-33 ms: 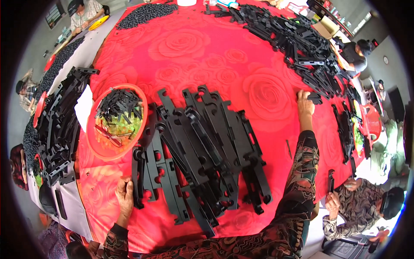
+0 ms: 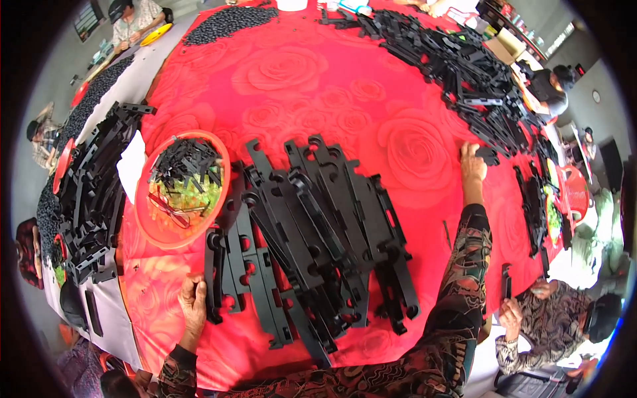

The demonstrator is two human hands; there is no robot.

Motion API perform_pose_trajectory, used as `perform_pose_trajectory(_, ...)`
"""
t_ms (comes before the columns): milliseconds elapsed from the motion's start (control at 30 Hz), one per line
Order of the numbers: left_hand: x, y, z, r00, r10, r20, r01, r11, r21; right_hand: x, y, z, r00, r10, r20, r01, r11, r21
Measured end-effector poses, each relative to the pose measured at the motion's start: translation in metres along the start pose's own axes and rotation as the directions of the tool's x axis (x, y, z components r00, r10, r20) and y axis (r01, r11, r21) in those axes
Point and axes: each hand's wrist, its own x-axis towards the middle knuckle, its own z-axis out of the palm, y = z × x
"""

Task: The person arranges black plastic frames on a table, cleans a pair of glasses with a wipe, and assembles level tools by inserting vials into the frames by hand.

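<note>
My right hand (image 2: 472,162) reaches far out to the right, its fingers closed at the end of a short-looking black plastic part (image 2: 489,156) beside the big pile. My left hand (image 2: 192,302) rests low on the left with its fingers curled together; whatever may be in them is hidden. Just right of it lies a stack of long black plastic strips (image 2: 305,232) with round notches along their edges. Behind the left hand stands an orange-rimmed basin (image 2: 141,215) holding small black pieces (image 2: 186,159) and a pair of red-framed glasses (image 2: 169,211).
A red rose-patterned cloth (image 2: 285,73) covers the table. Big heaps of black strips (image 2: 464,79) lie at the far right and more strips (image 2: 93,192) at the left. Small black pieces (image 2: 229,25) are piled at the back. A co-worker's hand (image 2: 509,318) is close at right.
The whole view has shifted slightly. My right hand has come a little nearer, and the black part at its fingers looks slightly turned. My left hand stays in place.
</note>
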Motion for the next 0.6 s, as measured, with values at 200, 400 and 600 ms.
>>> perform_pose_trajectory(200,0.007,0.017,0.012,0.997,0.019,0.081,-0.025,0.997,0.070,0.025,0.012,0.089,0.996,-0.074,-0.050,0.072,0.997,-0.027)
perform_pose_trajectory(400,0.012,0.022,0.012,0.994,-0.045,0.096,0.039,0.997,0.062,0.018,0.033,0.066,0.938,-0.283,-0.200,0.230,0.940,-0.251)
perform_pose_trajectory(600,0.011,0.013,0.012,0.996,0.011,0.084,-0.015,0.999,0.040,-0.043,0.004,-0.083,0.879,-0.277,-0.388,0.293,0.956,-0.020)
